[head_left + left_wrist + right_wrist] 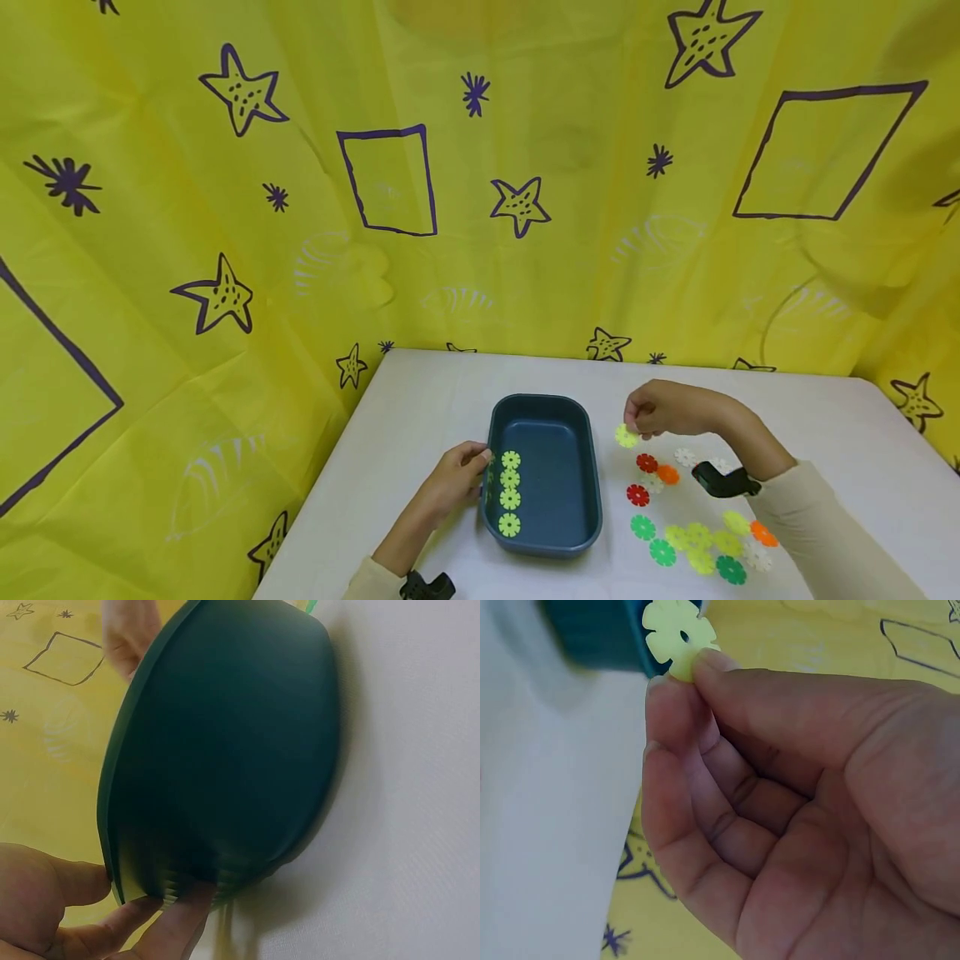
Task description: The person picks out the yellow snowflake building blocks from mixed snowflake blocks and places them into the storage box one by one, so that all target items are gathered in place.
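A dark blue-green plastic tub (547,475) stands on the white table, with several yellow notched discs (510,500) in a column along its left inner side. My left hand (455,477) grips the tub's left rim; in the left wrist view the thumb (82,883) lies on one side of the wall and fingers on the other. Right of the tub, my right hand (660,410) pinches one yellow notched disc (679,637) between thumb and fingertips, raised above the table. The disc's notches and central slot show in the right wrist view.
Loose discs lie right of the tub: red discs (638,495), green discs (663,552), yellow discs (700,560), orange discs (763,534) and white discs (757,557), some overlapping. A yellow patterned curtain (585,275) hangs behind the white table (442,392) and along its sides.
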Action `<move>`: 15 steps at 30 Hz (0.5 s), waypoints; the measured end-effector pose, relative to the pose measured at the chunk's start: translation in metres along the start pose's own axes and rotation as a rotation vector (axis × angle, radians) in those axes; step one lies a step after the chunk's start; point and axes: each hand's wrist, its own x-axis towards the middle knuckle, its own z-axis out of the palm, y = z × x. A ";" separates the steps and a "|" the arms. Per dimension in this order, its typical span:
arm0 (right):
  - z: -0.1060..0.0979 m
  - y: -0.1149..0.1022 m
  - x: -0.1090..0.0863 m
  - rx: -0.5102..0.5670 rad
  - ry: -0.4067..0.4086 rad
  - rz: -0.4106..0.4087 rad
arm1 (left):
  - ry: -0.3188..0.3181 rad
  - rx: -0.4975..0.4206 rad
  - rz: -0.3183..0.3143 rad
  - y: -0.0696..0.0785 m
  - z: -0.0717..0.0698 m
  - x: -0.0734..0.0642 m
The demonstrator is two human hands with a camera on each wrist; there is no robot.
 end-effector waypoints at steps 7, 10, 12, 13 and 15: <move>0.000 -0.028 0.043 -0.087 -0.036 -0.030 | 0.002 0.008 0.006 0.000 0.000 0.000; 0.004 -0.037 0.059 -0.114 -0.051 -0.022 | -0.003 0.006 0.012 0.000 0.001 0.001; 0.007 -0.042 0.070 -0.131 -0.059 -0.011 | -0.004 0.003 0.013 0.001 0.001 0.001; 0.009 -0.044 0.075 -0.138 -0.064 -0.005 | -0.004 0.003 0.013 0.001 0.001 0.001; 0.012 -0.049 0.085 -0.158 -0.072 0.013 | -0.004 0.001 0.014 0.001 0.000 0.001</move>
